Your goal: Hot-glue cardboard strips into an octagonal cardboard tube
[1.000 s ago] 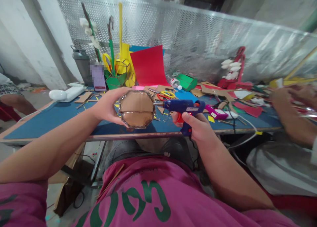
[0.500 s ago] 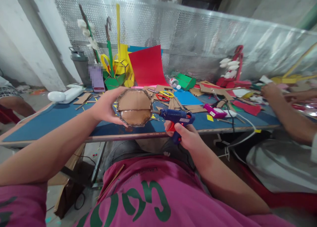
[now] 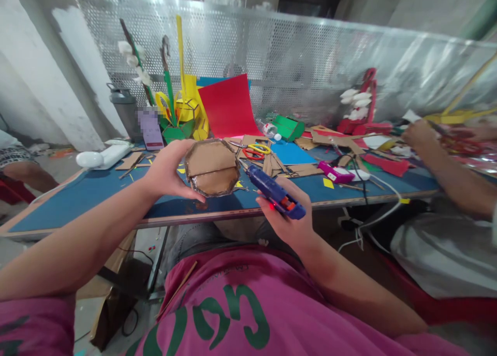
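Note:
My left hand (image 3: 166, 170) grips an octagonal cardboard piece (image 3: 212, 168) by its left side, holding it up over the near edge of the blue table (image 3: 77, 198). A fold line crosses the piece's middle. My right hand (image 3: 286, 217) is wrapped round a blue glue gun (image 3: 274, 191), tilted so its nozzle points up-left at the lower right rim of the cardboard piece. A red light shows on the gun's body.
Coloured paper, cardboard scraps, scissors (image 3: 256, 150), a pink glue gun (image 3: 334, 172) and paper flower crafts (image 3: 178, 112) litter the table. Another person's arm (image 3: 446, 164) works at the right. A white cable (image 3: 382, 203) hangs off the table edge. A perforated metal screen stands behind.
My right hand has tilted the glue gun from level to slanted, nozzle up-left, and drawn it nearer the cardboard piece. The cardboard piece has stayed about where it was.

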Demonstrator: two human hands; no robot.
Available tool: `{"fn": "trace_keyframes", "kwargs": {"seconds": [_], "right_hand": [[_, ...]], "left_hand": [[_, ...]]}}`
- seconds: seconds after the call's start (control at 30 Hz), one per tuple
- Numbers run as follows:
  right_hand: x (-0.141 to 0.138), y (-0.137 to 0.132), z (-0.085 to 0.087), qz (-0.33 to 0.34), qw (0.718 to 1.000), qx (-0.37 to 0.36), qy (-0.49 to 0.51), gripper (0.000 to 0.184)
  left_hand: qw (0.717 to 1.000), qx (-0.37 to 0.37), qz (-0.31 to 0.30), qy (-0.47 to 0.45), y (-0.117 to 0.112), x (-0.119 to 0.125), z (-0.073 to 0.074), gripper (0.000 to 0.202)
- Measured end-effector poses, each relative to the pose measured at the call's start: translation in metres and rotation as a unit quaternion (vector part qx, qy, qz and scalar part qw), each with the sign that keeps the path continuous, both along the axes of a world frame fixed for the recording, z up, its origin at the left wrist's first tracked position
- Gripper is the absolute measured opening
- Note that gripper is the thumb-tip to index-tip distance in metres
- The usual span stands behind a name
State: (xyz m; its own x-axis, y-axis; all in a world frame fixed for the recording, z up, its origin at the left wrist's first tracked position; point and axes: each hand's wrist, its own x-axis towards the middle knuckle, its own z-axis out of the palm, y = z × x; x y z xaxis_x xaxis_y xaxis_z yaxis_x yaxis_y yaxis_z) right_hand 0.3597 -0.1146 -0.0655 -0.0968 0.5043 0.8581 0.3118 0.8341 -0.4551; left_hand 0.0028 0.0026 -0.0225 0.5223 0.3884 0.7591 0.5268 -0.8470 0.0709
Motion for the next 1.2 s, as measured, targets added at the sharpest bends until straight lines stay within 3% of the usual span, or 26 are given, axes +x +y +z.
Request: {"fn": "trace_keyframes", "kwargs": {"seconds": [0.23,0.43,0.63,0.77,0.93,1.2], "right_hand": [[0.0,-0.004,0.004,-0.024,0.997,0.051,-0.05,0.021],[0.003,0.001,-0.002,-0.06,0.991,0.076,-0.088,0.013],[0.011,0.006,-0.003,-0.108,0.97,0.158,-0.152,0.028],[0.014,0.009,-0.003,-0.155,0.954,0.198,-0.162,0.024],[0.019,0.012,-0.006,-0.166,0.951,0.201,-0.168,0.018],[0.023,0.008,0.001,-0.126,0.971,0.155,-0.13,0.012]], "left_hand": [[0.998,0.058,-0.028,0.005,0.002,0.001,-0.003,0.136],[0.999,0.033,-0.015,-0.001,0.004,-0.002,-0.003,0.14],[0.999,0.045,-0.028,0.014,0.008,-0.005,-0.003,0.141],[0.999,0.028,-0.022,0.007,0.008,-0.005,-0.004,0.141],[1.0,0.002,-0.008,-0.013,0.009,-0.007,-0.007,0.145],[1.0,-0.023,0.003,-0.012,0.008,-0.006,-0.004,0.147]]}}
